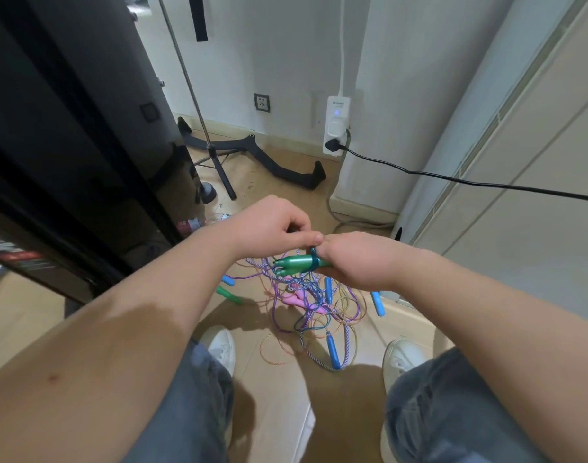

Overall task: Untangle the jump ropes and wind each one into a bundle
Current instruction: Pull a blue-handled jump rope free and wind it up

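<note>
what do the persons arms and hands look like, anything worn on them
The left forearm and right forearm are bare, no sleeves in view. The left hand and right hand are bare too: no gloves, rings, watch or bands visible.

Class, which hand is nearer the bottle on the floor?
Left. The left hand is just right of the bottle; the right hand lies farther right, beyond it.

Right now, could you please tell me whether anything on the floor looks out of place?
Yes: the jump ropes lie in one tangled heap on the floor between the shoes. A plastic bottle seems to lie on its side beside the dark cabinet. The right hand holds green handles above the heap.
</note>
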Demonstrator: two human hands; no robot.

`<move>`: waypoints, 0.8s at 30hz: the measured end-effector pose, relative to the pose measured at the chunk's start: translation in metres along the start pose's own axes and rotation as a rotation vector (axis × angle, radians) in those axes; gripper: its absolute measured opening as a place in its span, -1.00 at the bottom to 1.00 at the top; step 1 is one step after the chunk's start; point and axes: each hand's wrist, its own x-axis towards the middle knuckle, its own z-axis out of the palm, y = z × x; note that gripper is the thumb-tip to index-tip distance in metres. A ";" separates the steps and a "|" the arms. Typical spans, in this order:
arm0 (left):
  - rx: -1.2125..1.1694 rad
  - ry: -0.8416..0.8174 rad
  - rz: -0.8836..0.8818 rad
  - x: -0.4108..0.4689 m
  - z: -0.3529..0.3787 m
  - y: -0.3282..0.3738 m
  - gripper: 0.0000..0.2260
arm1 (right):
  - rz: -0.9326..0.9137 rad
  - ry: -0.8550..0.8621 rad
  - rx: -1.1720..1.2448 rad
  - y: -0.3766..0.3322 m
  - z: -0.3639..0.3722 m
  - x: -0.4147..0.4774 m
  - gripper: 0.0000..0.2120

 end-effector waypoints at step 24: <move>0.186 0.108 0.051 -0.002 -0.002 0.019 -0.50 | 0.440 -0.093 -0.107 0.004 0.007 0.001 -0.94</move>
